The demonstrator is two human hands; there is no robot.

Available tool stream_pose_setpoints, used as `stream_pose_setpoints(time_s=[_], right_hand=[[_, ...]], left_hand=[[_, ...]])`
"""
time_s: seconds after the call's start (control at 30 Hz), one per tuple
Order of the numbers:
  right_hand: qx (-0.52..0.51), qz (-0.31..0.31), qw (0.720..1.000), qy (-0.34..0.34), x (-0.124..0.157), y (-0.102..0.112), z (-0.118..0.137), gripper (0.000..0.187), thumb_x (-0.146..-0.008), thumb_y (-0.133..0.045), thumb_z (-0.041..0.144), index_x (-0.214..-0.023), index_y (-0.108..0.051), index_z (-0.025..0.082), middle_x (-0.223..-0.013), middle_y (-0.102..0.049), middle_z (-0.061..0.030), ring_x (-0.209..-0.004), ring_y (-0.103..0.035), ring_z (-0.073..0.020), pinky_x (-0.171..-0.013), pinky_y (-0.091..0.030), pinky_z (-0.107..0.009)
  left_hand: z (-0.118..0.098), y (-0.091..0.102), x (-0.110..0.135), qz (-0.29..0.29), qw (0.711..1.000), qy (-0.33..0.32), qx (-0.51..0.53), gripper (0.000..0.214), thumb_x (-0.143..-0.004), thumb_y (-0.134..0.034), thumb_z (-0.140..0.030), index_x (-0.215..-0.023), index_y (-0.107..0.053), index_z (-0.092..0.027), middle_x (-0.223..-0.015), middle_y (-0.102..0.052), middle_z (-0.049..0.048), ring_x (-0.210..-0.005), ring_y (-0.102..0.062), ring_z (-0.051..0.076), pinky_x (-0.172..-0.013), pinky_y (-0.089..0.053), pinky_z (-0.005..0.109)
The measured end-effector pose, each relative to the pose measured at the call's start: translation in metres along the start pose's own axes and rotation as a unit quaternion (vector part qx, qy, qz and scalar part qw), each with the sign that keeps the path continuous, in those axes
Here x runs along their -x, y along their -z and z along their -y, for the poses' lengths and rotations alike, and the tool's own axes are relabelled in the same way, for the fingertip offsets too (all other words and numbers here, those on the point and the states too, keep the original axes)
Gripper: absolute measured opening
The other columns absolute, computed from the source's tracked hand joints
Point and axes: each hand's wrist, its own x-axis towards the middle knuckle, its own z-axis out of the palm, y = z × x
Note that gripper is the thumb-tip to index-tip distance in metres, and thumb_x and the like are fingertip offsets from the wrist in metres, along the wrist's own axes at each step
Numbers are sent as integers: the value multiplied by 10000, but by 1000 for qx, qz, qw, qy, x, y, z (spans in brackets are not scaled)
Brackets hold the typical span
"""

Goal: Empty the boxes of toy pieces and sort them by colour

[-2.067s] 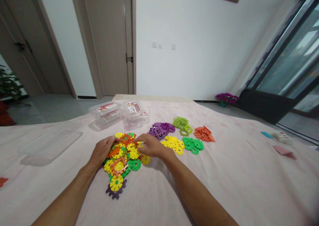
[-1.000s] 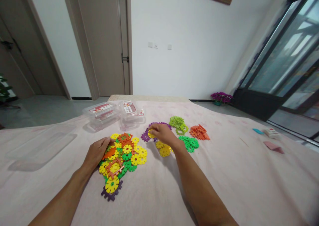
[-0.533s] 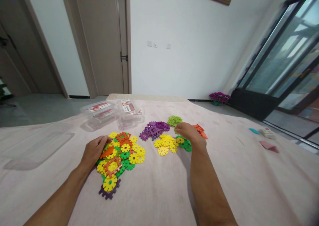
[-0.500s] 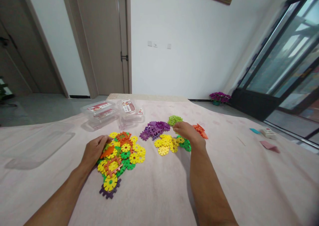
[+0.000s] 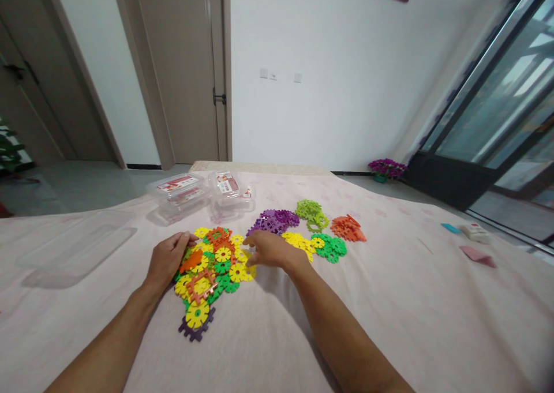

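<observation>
On the left of the cloth lies a mixed pile of plastic interlocking pieces [image 5: 223, 255]: yellow and green notched discs, orange squares and a dark purple piece [image 5: 190, 332] at its near end. Against the left side of this pile rests my left hand [image 5: 167, 260], open, its fingertips partly hidden. My right hand [image 5: 272, 249] hovers at the pile's right edge, thumb and fingers apart, with nothing visible between them. Behind it are purple pieces [image 5: 283, 218] and a partly covered group of yellow discs [image 5: 298, 241].
Light green pieces [image 5: 308, 209], green discs [image 5: 331, 247] and orange-red pieces [image 5: 347, 228] lie in separate groups to the right. Clear plastic boxes [image 5: 179, 192] stand at the back left, near a transparent tray [image 5: 78, 246]. A pink cloth scrap [image 5: 478, 256] lies far right.
My right hand has moved left from the light green group to the mixed pile, and its fingers are spread. One light green piece now shows nearer than its group. My left hand stays put.
</observation>
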Motion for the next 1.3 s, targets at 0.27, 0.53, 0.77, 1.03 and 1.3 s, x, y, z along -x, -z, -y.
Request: stream_pose_setpoints(time_s=[0.27,0.53,0.77,1.03,1.3], right_hand=[[58,29,995,-81,-5,-17,8,495,-704,-850,321,-1164,-709,207,-1112,-734,-98,-981,-683,-258,-733,-459,-283],[-14,40,994,-98,-7,-16,2,476,-639,-875,372,-1060,-715,218,-975,-733,-19,-832,-642,-189,-593,-366,-233],[-38,28,996,-79,-5,-6,1,214,-694,-840,318,-811,-707,197,-708,-617,51,-644,-513,-112,-554,-279,-224],[24,-54,986,-156,36,62,-40,108,-705,-790,221,-758,-699,195,-695,-620,33,-643,-533,-121,-542,-272,-229],[102,-109,924,-351,83,87,-96,322,-750,-783,228,-1070,-753,198,-1097,-733,-106,-942,-673,-220,-691,-429,-257]], left_hand=[[6,0,-1,9,1000,3,-8,523,-907,-452,-588,-1009,-773,-188,-937,-795,67,-936,-720,259,-884,-493,333],[1,1,0,7,1000,-1,-17,522,-887,-460,-588,-998,-782,-192,-971,-801,64,-930,-727,261,-871,-502,330],[1,1,-1,7,1000,-7,-27,520,-885,-455,-594,-982,-777,-197,-954,-801,64,-932,-726,264,-868,-501,334],[3,1,0,12,1000,1,-12,521,-880,-464,-602,-985,-773,-195,-959,-799,65,-934,-730,260,-878,-506,330],[1,1,0,11,1000,4,-10,503,-868,-480,-598,-955,-777,-201,-930,-800,64,-932,-727,273,-886,-514,344]])
